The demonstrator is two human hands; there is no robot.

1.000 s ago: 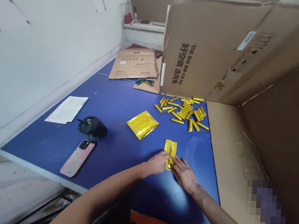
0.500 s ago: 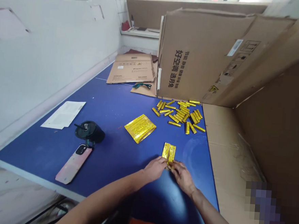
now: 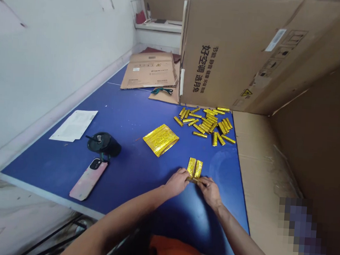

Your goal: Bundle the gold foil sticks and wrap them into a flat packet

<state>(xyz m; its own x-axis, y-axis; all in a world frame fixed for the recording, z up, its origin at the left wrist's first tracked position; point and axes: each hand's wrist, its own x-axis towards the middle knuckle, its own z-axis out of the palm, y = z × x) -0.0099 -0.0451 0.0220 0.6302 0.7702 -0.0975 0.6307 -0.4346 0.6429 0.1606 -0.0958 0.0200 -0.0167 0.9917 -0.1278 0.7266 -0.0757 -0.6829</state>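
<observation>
My left hand [image 3: 179, 180] and my right hand [image 3: 210, 190] are both closed, pinching the near edge of a gold foil wrapper [image 3: 191, 166] on the blue table. The wrapper shows as two upright strips side by side with a narrow dark gap between them. Its near end looks folded or rolled into a thin bar between my fingertips; my fingers partly hide it. A flat gold foil pouch [image 3: 161, 140] lies beyond my left hand. Farther back, several small gold foil rolls [image 3: 207, 124] lie in a loose heap.
A black lidded cup with a straw [image 3: 105, 143], a pink phone [image 3: 88, 180] and white paper [image 3: 74, 125] are at the left. A tall cardboard box [image 3: 233, 50] stands behind the heap. Flat cardboard [image 3: 150, 71] and a dark green cord [image 3: 162, 91] lie at the back.
The view has tilted down slightly, so the table's things appear a little higher. The wrapper's near edge now shows as a straighter thin bar between my hands, which remain closed on it.
</observation>
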